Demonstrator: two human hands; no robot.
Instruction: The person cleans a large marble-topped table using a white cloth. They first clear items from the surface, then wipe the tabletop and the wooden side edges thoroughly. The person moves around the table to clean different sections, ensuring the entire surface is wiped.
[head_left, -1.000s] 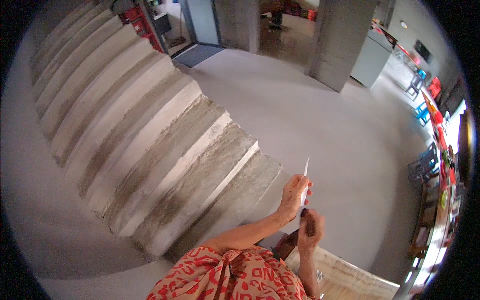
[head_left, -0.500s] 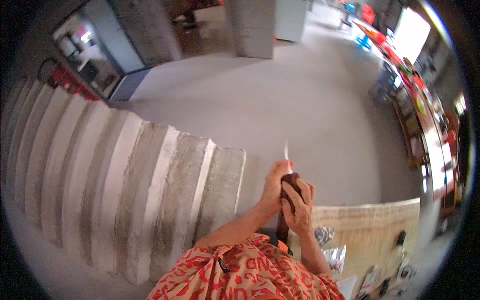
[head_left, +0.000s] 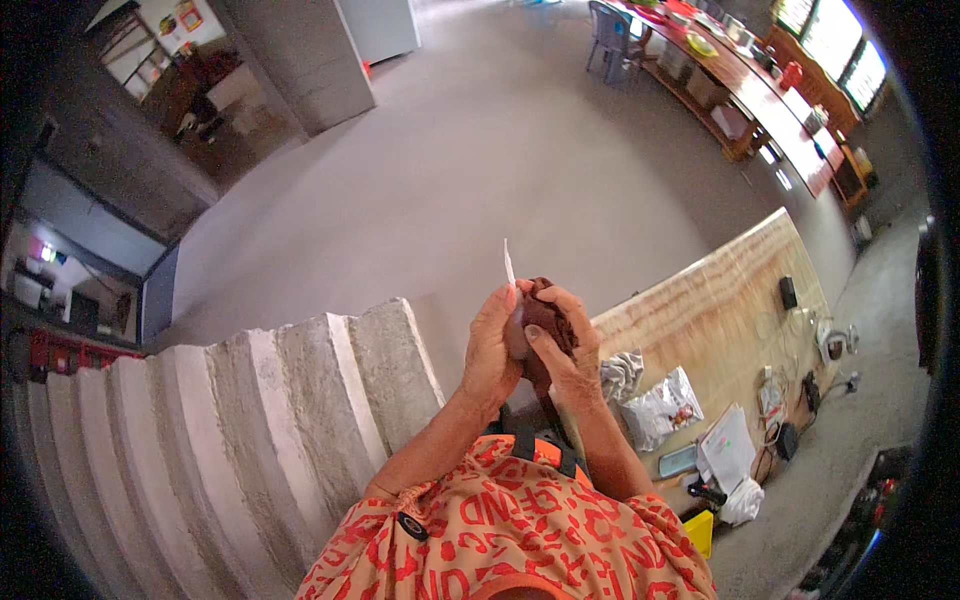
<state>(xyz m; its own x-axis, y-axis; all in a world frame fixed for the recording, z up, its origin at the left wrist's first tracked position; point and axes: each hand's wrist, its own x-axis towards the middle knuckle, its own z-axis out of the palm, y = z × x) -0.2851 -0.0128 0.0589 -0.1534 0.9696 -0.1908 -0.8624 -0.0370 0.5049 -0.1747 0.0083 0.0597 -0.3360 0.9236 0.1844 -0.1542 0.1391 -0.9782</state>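
- Our left hand [head_left: 490,342] pinches a slim white pointed strip [head_left: 508,262], tip facing away from us.
- Our right hand [head_left: 572,352] clasps a crumpled dark-brown cloth [head_left: 543,310] against it.
- We hold both near the tan streaked counter [head_left: 715,285], left of it.

White is shown by the slender pointed strip [head_left: 508,262], dark reddish brown by the crumpled cloth [head_left: 546,314]; the peach fabric shirt [head_left: 545,520] is patterned with red lettering, the cream rectangular tabletop [head_left: 720,310] is streaked with brown grain, and the stepped concrete staircase [head_left: 245,420] is mottled in grey
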